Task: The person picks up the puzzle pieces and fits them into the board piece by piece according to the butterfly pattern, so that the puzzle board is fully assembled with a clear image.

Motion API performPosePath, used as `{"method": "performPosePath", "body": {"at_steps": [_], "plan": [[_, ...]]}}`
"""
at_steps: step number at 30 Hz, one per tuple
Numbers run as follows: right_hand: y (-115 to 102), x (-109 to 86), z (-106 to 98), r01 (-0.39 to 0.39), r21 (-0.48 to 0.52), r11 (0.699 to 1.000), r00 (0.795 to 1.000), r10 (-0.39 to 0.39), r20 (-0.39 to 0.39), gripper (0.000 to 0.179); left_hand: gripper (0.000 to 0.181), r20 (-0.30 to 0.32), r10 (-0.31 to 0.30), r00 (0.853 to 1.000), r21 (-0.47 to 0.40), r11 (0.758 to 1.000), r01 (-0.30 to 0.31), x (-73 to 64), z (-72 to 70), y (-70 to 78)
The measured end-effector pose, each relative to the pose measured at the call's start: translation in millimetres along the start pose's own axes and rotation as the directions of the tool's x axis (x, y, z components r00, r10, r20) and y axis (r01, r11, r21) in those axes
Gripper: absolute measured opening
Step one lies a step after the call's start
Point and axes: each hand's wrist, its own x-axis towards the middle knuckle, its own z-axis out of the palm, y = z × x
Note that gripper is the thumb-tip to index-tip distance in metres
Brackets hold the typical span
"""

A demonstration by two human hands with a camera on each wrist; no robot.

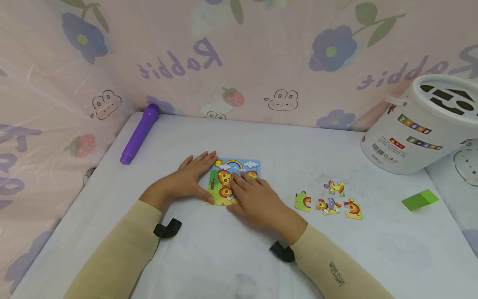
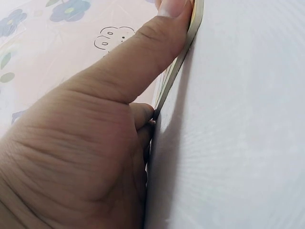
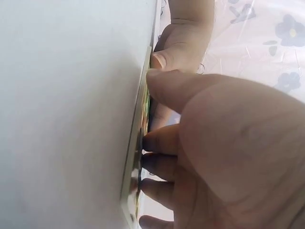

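Note:
A colourful jigsaw puzzle board (image 1: 246, 162) with a rainbow, clouds and orange cartoon figures lies flat on the white table. My left hand (image 1: 188, 177) spans its left side, fingers extended to the top left corner and thumb at the lower left. In the left wrist view that thumb (image 2: 147, 52) lies on the board's rim. My right hand (image 1: 261, 201) covers the lower right of the picture, its fingertips touching the surface. The right wrist view shows these fingers (image 3: 159, 164) spread against the board (image 3: 133, 148) from above. Part of the picture is hidden under the right hand.
Several loose puzzle pieces (image 1: 328, 205) lie right of the board. Farther right are a folded green card (image 1: 420, 200) and a tilted white bucket (image 1: 407, 137) with shaped holes in its lid. A purple stick-shaped object (image 1: 140, 135) lies at the back left. Patterned sheeting (image 1: 254, 62) stands behind the table.

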Motion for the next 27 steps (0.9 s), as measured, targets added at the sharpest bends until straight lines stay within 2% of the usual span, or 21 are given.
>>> {"method": "performPosePath", "body": {"at_steps": [8,11,13,16,19,23,27], "plan": [[-2.2,2.3,-2.0,-0.017,0.033,0.999,1.0,0.017,0.002,0.081,0.138,0.001,0.005,1.0,-0.004,1.0,-0.005,0.7,-0.6,-0.7],[5.1,3.9,0.1,0.003,0.141,0.99,1.0,0.0,-0.02,0.077,0.138,0.0,0.01,1.0,-0.005,1.0,-0.01,0.5,-0.3,-1.6],[11.6,4.5,0.1,0.021,0.253,0.967,0.999,-0.009,-0.049,0.072,0.138,-0.002,0.011,1.0,-0.005,1.0,-0.011,0.4,0.1,-2.2],[22.1,3.1,-4.1,0.07,0.444,0.893,0.992,-0.014,-0.128,0.066,0.138,-0.006,0.013,1.0,-0.014,1.0,-0.013,-0.1,0.5,-2.1],[32.6,-3.1,-12.7,0.124,0.604,0.787,0.978,0.008,-0.211,0.06,0.139,-0.005,0.011,1.0,-0.022,1.0,-0.011,-0.1,0.6,-0.9],[49.9,-16.6,-22.3,0.195,0.726,0.66,0.954,0.043,-0.296,0.05,0.139,-0.004,0.004,1.0,-0.024,1.0,-0.004,0.1,0.5,0.3],[71.4,-37.1,-28.4,0.246,0.796,0.553,0.939,0.068,-0.337,0.044,0.14,-0.007,-0.003,1.0,-0.027,1.0,0.002,0.0,1.4,-0.7]]}}
